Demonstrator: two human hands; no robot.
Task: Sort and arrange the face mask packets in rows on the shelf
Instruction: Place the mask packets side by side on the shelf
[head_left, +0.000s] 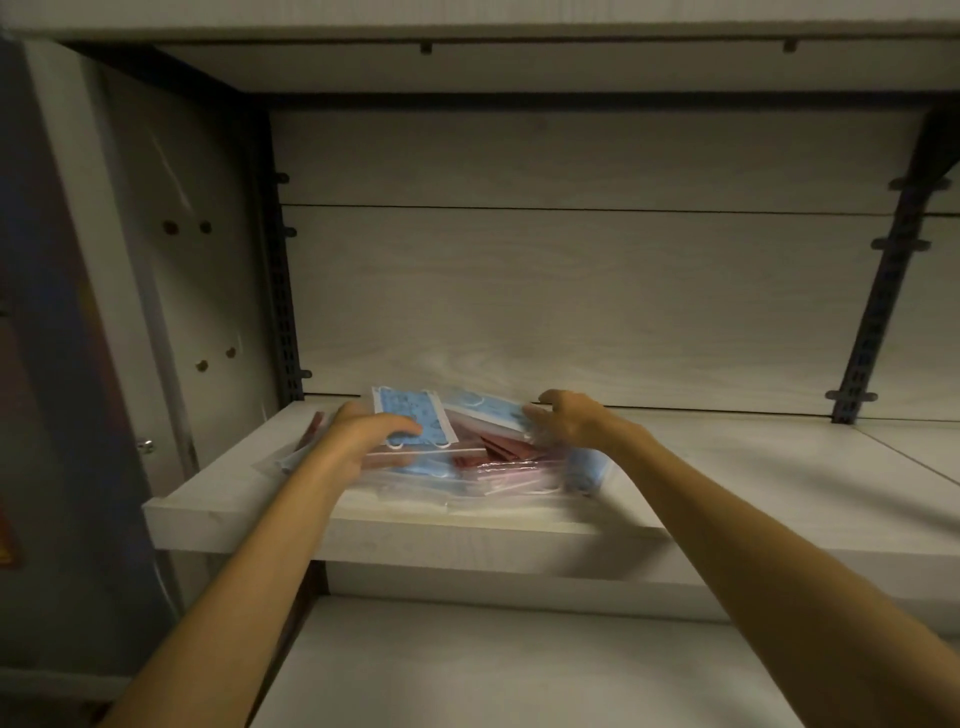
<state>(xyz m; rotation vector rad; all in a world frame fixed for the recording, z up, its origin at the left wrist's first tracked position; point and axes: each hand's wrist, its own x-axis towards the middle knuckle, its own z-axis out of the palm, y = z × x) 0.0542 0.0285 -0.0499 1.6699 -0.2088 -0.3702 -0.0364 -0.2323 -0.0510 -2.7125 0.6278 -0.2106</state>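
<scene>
My left hand (363, 434) flat on blue mask packet (413, 415), grip spread. Right hand (569, 418) pinches second blue packet (488, 410) atop pile (467, 473) on shelf (727, 467).

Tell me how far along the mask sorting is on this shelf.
Nothing looks sorted yet: the packets, blue and dark red mixed, lie in one loose pile on the left part of the shelf. In hand: the left hand rests on a blue packet atop the pile, and the right hand touches another at its right end. Left: separating colours and laying every row.
</scene>
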